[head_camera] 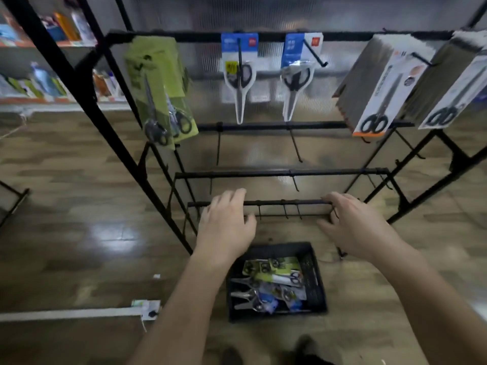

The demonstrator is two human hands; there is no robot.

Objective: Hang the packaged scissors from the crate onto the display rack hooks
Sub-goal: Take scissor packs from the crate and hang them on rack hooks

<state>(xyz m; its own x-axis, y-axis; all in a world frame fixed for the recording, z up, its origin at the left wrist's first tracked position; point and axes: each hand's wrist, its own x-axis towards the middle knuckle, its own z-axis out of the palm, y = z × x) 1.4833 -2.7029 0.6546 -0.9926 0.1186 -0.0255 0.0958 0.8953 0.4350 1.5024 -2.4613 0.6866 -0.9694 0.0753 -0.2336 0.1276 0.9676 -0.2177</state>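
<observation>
Both hands were stretched forward in the lower middle of the frame, above the crate [316, 280]. The left hand [226, 225] was palm down with its fingers loosely spread and gripped nothing. The right hand [355, 225] was also palm down, fingers relaxed and apart, with nothing in it. Its fingertips lay at the right end of the lowest bar of the display rack [279, 173], but I could not tell whether they touched the bar.

The black crate stood on the wooden floor [79, 206] at the bottom centre, just below the hands. Inside it lay the packaged scissors [271, 283], a mixed pile of green, white and blue packs, one over the other.

On the top bar of the rack some packs hung already. Green packs [163, 93] were at the upper left, two blue-topped packs [239, 72] in the upper middle side by side, and a thick stack of white packs [379, 96] with an orange lower edge at the upper right. One more stack [453, 88] hung at the right edge of the frame. Hooks [295, 146] stuck out from the lower bars.

Shelves [52, 30] with blurred goods stood in the far upper left.
</observation>
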